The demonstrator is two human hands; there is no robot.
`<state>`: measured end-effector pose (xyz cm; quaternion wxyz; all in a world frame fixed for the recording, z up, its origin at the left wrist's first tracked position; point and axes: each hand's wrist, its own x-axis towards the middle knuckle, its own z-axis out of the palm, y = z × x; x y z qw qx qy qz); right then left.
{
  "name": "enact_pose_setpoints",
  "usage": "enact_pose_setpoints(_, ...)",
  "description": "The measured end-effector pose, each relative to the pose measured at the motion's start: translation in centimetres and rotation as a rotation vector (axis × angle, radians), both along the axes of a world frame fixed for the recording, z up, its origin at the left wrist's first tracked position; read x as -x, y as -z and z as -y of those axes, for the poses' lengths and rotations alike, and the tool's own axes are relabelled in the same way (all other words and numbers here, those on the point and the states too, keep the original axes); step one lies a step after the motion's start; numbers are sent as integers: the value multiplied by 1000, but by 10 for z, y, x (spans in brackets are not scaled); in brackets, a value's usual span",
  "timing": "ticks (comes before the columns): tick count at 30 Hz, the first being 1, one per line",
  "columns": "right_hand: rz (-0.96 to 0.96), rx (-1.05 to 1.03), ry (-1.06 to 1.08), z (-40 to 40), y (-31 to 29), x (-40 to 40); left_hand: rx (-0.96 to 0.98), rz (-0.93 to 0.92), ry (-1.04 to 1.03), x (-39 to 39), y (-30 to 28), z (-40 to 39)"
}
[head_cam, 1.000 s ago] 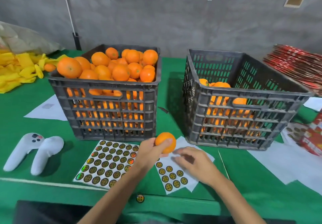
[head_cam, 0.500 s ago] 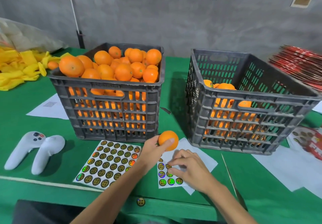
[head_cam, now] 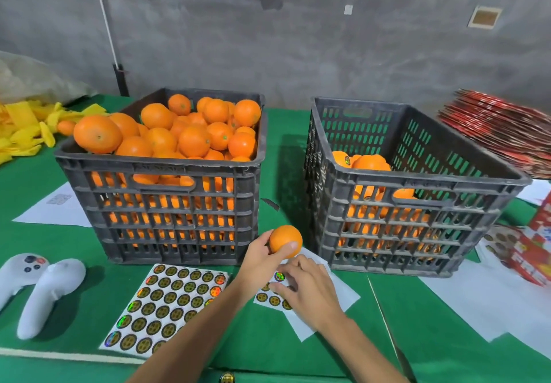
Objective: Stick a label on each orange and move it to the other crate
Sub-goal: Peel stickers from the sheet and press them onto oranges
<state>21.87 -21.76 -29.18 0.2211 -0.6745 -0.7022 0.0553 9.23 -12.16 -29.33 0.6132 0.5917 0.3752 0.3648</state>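
Left hand grips an orange above the desk, between the two crates. Right hand pinches at a small sticker sheet. Left crate heaped, right crate partly filled.

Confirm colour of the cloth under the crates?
Green; the table cloth shows plainly in the head view.
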Motion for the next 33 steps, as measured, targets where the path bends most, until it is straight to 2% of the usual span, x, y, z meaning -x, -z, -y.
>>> enact_pose_setpoints(4,-23,9,17,-11,0,-1,-28,20,-14,0,-5,1)
enact_pose_setpoints(10,-151,41,78,-9,3,-1,-110,-74,-50,4,8,9)
enact_pose_setpoints(15,-156,54,94,-7,-1,-2,-122,-132,-49,6,12,13)
enact_pose_setpoints(23,-141,-34,166,-6,9,3,-99,-162,-67,4,9,17)
enact_pose_setpoints(33,-163,27,204,-4,0,4,-114,-198,-94,4,7,20)
